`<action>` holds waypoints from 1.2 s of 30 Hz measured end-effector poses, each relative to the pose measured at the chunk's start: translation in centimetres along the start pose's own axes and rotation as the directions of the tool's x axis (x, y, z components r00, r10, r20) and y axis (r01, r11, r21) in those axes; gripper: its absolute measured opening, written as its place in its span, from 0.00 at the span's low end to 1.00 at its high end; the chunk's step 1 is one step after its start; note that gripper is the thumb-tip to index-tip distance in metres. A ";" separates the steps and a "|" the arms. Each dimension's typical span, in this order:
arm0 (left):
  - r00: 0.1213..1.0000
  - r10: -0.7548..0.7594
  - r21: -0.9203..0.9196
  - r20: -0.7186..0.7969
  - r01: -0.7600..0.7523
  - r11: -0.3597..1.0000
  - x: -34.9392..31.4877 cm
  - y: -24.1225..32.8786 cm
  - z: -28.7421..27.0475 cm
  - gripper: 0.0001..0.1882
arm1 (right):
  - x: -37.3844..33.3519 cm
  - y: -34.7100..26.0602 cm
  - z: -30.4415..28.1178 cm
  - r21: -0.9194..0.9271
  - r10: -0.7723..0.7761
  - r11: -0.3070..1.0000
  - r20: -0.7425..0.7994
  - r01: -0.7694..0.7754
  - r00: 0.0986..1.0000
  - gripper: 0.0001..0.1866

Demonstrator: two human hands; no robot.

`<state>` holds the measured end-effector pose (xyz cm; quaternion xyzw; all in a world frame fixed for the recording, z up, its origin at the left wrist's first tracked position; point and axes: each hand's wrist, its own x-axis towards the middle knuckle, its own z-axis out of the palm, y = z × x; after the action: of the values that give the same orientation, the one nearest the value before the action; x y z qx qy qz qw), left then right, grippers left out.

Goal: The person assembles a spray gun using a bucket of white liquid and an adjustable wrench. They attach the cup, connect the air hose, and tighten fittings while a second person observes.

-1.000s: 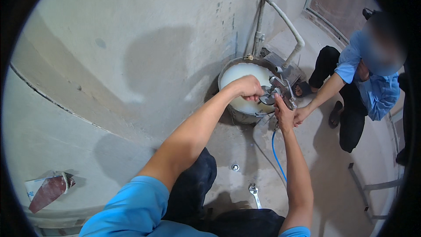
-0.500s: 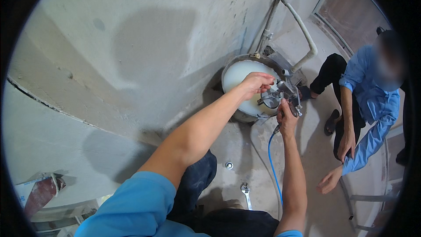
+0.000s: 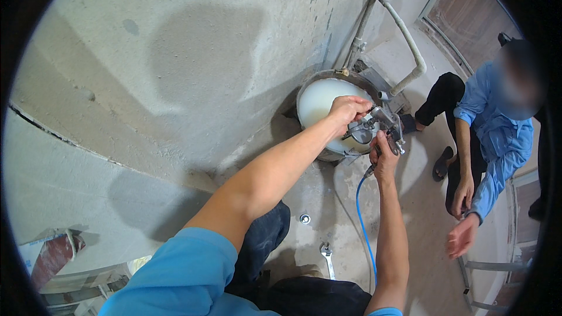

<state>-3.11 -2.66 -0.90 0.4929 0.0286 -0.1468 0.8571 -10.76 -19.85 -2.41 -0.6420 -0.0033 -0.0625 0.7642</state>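
Note:
A metal spray gun (image 3: 386, 118) is held over the right side of a round tub of milky white liquid (image 3: 322, 98). My right hand (image 3: 384, 157) wraps its handle, where a blue air hose (image 3: 362, 219) joins from below. My left hand (image 3: 349, 109) is pinched closed at the gun's upper left end. Whatever lies between those fingertips is too small to make out. A round grey cup-like part (image 3: 361, 134) hangs at the gun's left side, over the tub.
On the floor lie an adjustable wrench (image 3: 328, 260) and a small round metal part (image 3: 305, 219). Pipes (image 3: 414, 64) run down the wall behind the tub. At right, a person in a blue shirt (image 3: 492, 129) sits close by, one hand (image 3: 462, 236) held out.
My left fingers have moved slightly right, in to the gun's end, and pinched together. My right hand keeps its grip. The other person's outstretched hand has moved right and turned.

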 end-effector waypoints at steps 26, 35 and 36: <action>0.852 0.522 0.458 0.043 -0.481 0.747 -2.5 4.4 4.7 0.18 | 0.9 -1.7 -4.0 0.503 0.075 0.826 0.352 -0.256 0.933 0.31; 0.858 0.428 0.433 0.284 -0.513 0.742 -6.0 5.4 5.8 0.11 | 0.7 -1.4 -5.1 0.663 0.041 0.598 0.535 -0.450 0.844 0.39; 0.867 0.396 0.419 0.303 -0.494 0.762 -6.2 5.4 5.9 0.11 | 0.7 -1.5 -5.1 0.647 -0.028 0.595 0.609 -0.477 0.792 0.38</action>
<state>-8.05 -3.82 7.80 0.6662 -0.2119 0.0116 0.7149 -10.63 -25.18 -1.83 -0.2315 -0.1685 0.2388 0.9279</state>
